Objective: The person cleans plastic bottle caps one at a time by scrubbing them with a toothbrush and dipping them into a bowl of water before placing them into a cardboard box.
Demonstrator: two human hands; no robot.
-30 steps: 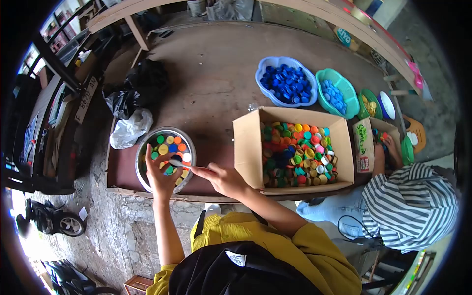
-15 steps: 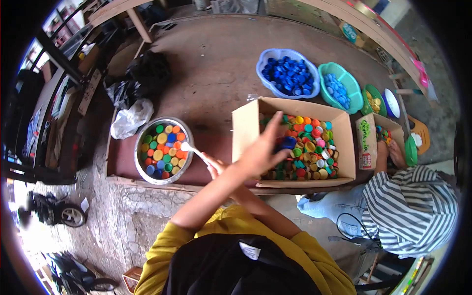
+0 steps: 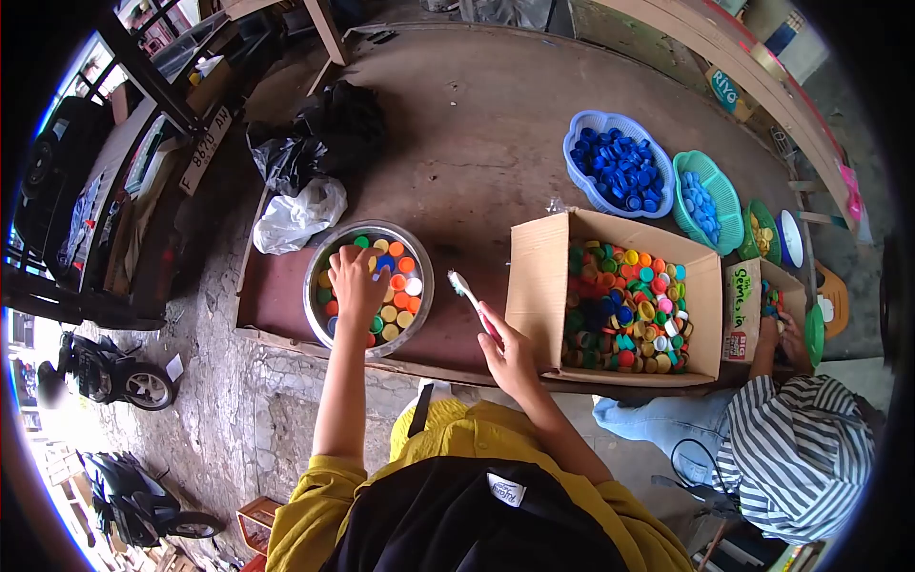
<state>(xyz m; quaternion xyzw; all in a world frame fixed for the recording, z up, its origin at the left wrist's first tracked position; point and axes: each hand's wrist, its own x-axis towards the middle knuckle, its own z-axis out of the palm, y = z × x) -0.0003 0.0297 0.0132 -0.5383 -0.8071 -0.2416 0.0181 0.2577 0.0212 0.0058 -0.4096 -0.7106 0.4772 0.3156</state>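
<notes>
My left hand [image 3: 354,282] reaches into a round metal bowl [image 3: 426,310] of colourful bottle caps [image 3: 389,315]. Its fingers are bent down among the caps; what they pinch, if anything, is hidden. A toothbrush [image 3: 467,292] with a whitish head is in my right hand [image 3: 510,355], fingers closed around its handle. This hand is between the bowl and an open cardboard box [image 3: 538,286], where many mixed bottle caps [image 3: 629,310] lie.
Behind the box stand a blue basket [image 3: 578,162] of dark blue caps and a green basket [image 3: 729,205] of light blue ones. At right, a person in stripes [image 3: 796,453] handles caps in a smaller box [image 3: 742,315]. Plastic bags [image 3: 303,217] lie behind the bowl.
My arms have uncrossed. The left hand has moved from over the cardboard box to the bowl, and the right hand has drawn away from the bowl with the toothbrush.
</notes>
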